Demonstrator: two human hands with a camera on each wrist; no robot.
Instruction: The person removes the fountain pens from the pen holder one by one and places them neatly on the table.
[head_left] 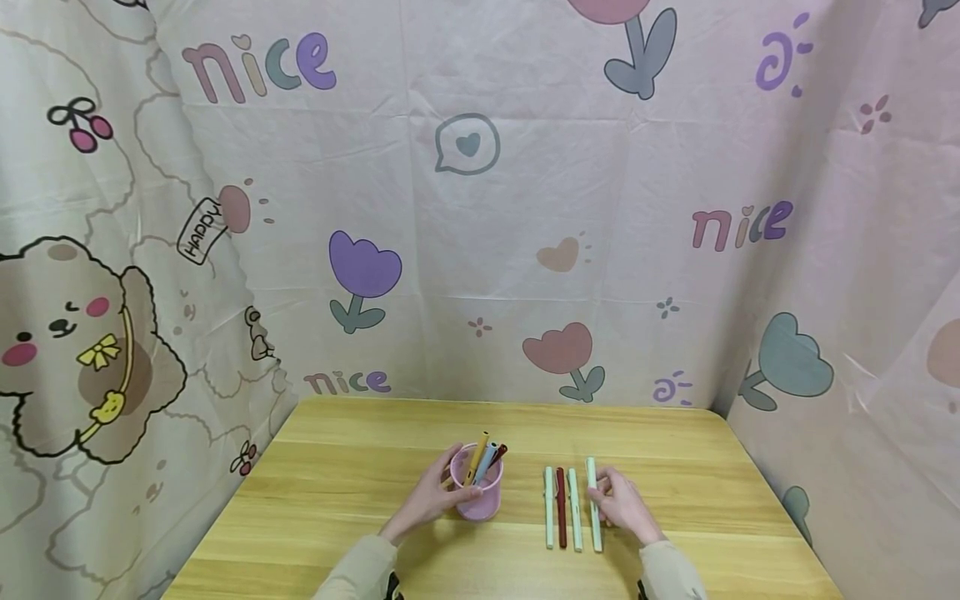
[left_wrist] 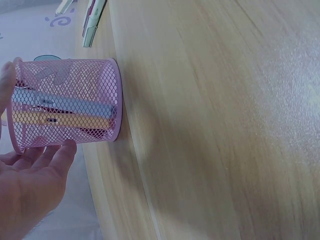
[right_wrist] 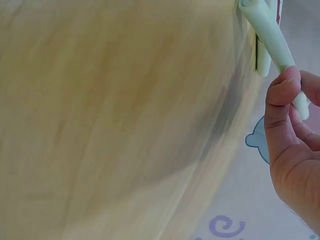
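Observation:
My left hand (head_left: 429, 500) holds a pink mesh pen holder (head_left: 480, 508), thumb on the near side and fingers round the far side. It stands upright, with a yellow pen (head_left: 476, 461), a light blue pen (head_left: 485, 463) and a dark red pen (head_left: 500, 452) leaning inside. Between thumb and fingers my right hand (head_left: 624, 505) pinches a pale green pen (right_wrist: 270, 37), one end tilted up in the right wrist view. Left of that hand, a dark red pen (head_left: 561, 510) lies between two pale green pens, one on its left (head_left: 549, 512) and another on its right (head_left: 575, 515).
Both hands work over a wooden table (head_left: 360, 450). A patterned cloth (head_left: 480, 250) hangs behind its back edge and along both sides. Bare tabletop shows between the pen holder and the row of pens.

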